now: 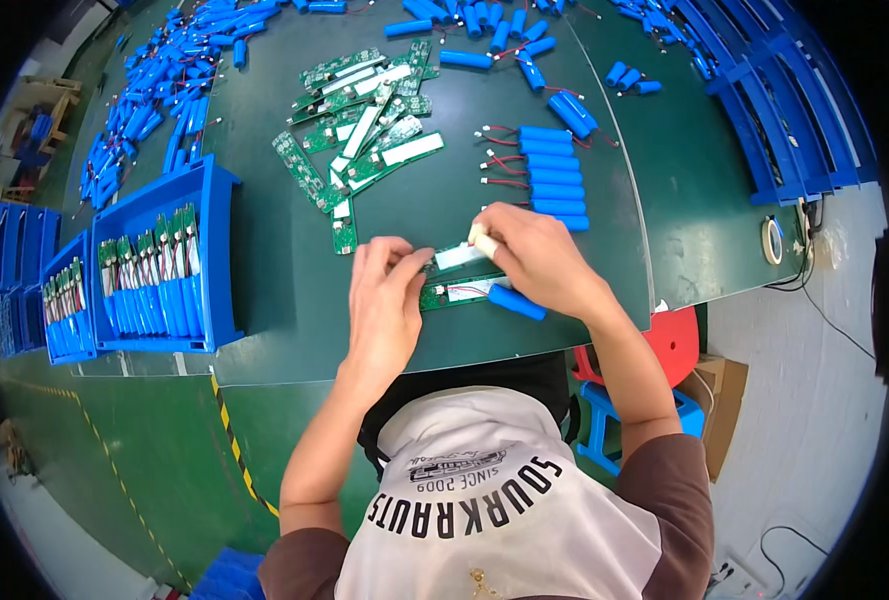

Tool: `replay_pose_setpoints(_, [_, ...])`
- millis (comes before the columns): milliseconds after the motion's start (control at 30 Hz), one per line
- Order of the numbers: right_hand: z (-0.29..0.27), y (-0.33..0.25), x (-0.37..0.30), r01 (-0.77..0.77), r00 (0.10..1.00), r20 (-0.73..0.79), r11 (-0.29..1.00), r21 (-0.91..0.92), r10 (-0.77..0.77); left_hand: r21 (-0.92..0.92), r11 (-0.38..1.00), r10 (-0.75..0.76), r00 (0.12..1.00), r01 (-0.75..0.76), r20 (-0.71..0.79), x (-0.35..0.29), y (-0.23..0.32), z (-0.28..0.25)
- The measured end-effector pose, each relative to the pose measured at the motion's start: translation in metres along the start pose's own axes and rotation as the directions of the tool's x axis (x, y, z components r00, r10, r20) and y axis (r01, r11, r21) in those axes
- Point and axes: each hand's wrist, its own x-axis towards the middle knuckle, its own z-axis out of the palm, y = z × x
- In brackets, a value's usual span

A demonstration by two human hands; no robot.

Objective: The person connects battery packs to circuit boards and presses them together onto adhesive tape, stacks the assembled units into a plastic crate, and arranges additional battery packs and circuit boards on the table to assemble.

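My left hand (384,300) pinches the left end of a green circuit board (430,266) that carries a white strip (456,257). Over the right end of that strip, my right hand (542,262) has its fingers bent together; a pale cover (482,240) shows on one fingertip. Whatever the right fingers grip is hidden. Nearer to me lies a second circuit board (432,296) with red wires, and a blue battery cell (516,303) rests at its right end, partly beneath my right hand.
Beyond my hands lie piled circuit boards (364,125) and a row of wired blue cells (552,162). More loose cells (154,90) cover the far left. Blue bins (226,270) of board-and-cell assemblies stand left. Blue racks (779,110) and a tape roll (771,240) are at right.
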Motion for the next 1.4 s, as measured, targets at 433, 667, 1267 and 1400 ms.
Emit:
replay_pose_setpoints(433, [0.026,-0.024,0.004,0.197,0.979,0.110,0.942,-0.271,-0.173,0.225,0.942,0.287,0.944,-0.248,-0.162,-0.034,-0.005,0.024])
replay_pose_setpoints(667, [0.013,-0.021,-0.017,0.159,0.986,0.080,0.961,-0.228,-0.144,0.292,0.913,0.322,0.943,-0.287,-0.080,-0.045,0.003,0.023])
replay_pose_setpoints(1267, [0.021,-0.020,-0.020,0.196,0.976,0.128,0.963,-0.186,-0.174,0.157,0.898,0.420,0.907,-0.411,-0.034,-0.044,-0.010,0.016])
replay_pose_setpoints(1400, [0.017,-0.023,-0.012,0.208,0.965,0.204,0.958,-0.199,-0.167,0.146,0.893,0.432,0.902,-0.425,-0.016,-0.043,-0.011,0.015])
